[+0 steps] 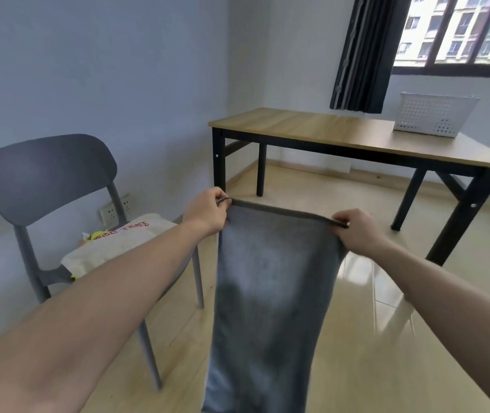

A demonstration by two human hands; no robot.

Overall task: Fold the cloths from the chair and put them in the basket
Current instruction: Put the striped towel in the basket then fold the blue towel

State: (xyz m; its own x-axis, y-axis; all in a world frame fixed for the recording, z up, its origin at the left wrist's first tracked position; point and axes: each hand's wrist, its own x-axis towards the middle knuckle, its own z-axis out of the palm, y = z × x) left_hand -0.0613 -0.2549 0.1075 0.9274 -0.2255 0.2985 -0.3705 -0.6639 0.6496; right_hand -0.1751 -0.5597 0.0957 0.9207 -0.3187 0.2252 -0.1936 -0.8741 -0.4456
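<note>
Grey cloth [270,281] hangs mid-air, near centre; left hand [206,214] and right hand [357,231] each pinch a top corner. Keep the edge taut, bring corners together evenly. Basket [434,116] waits far right on table [312,126]; more cloth on chair [41,180], left.

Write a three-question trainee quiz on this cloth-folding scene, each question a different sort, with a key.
1. True or false: the grey cloth lies folded on the table.
2. The white basket stands on: A) the chair, B) the table, C) the floor.
3. What does each hand grip?

Key: 1 false, it hangs in the air. 2 B. 3 The left hand and right hand each pinch a top corner of the grey cloth.
</note>
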